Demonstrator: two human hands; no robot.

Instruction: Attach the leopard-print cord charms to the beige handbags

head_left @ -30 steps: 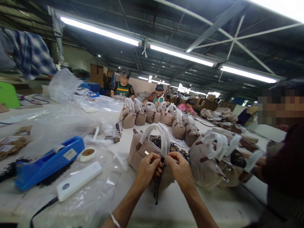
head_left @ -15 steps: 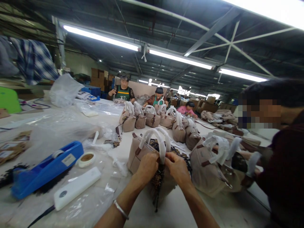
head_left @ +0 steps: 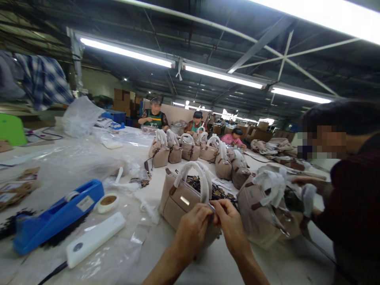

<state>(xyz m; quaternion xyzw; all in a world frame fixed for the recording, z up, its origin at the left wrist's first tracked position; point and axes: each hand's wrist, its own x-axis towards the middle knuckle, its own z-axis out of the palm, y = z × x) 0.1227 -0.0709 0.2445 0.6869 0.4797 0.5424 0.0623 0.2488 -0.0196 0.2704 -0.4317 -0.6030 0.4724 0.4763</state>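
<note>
A beige handbag (head_left: 178, 202) with brown trim, a small metal plate and white-wrapped handles (head_left: 204, 182) stands upright on the table before me. My left hand (head_left: 196, 225) is closed at the bag's right end, near the foot of the front handle. Beside it, my right hand (head_left: 230, 221) pinches at the same spot, fingertips almost meeting those of the left. Which small part of the bag they pinch is hidden by the fingers. Black-and-gold patterned pieces (head_left: 222, 194) lie behind the bag.
More beige handbags (head_left: 190, 148) stand in a curved row behind, and a larger one (head_left: 258, 209) is at right beside a co-worker (head_left: 356, 190). To the left lie a blue tape dispenser (head_left: 59, 217), a tape roll (head_left: 107, 202), a white corded device (head_left: 96, 239) and clear plastic (head_left: 80, 166).
Both hands have moved from the wrapped handle down to the bag's right end, uncovering the metal plate. The dangling patterned piece is now mostly hidden. The right-hand co-worker's arm has shifted.
</note>
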